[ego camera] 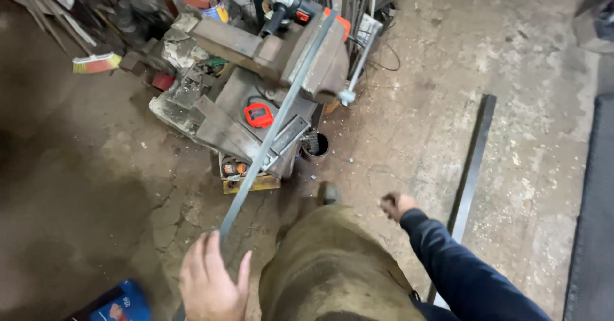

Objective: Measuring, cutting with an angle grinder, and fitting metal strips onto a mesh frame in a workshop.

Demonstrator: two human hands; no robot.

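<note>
My one head camera looks steeply down from standing height onto the floor and vise ahead.
</note>
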